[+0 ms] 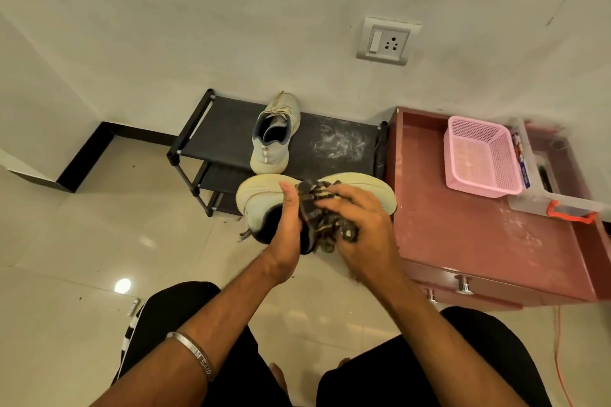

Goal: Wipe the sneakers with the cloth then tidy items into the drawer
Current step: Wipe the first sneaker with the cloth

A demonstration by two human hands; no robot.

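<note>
— Pale glossy floor tiles (82, 235), a plain wall, and someone seated low over a pair of shoes. What's in the hands?

— One cream sneaker (264, 195), held up above the floor. Its long axis runs roughly from nine to three o'clock, sole edge turned away toward the wall. The left hand (286, 225) grips it at the collar, thumb up over the rim. The right hand (360, 228) presses a dark patterned cloth (325, 225) against the upper, fingers curled around the bundle.

— So which hand does the wiping?

— The right, I'd judge. It sits at the three o'clock end, so a stroke along the shoe would travel toward nine, into the bracing left hand.

— And the other shoe?

— The second sneaker (274, 135) stands at twelve o'clock on top of a black shoe rack (215, 132), toe pointing at the wall. I can't tell whether it's been wiped.

— The drawer?

— At about two o'clock there's a reddish cabinet (479, 241) with a dusty top; its drawer (463, 284), with metal knobs, looks pushed in. On top sit a pink basket (479, 155) and a clear plastic box (542, 195). A wall socket (386, 41) is up behind.
</note>
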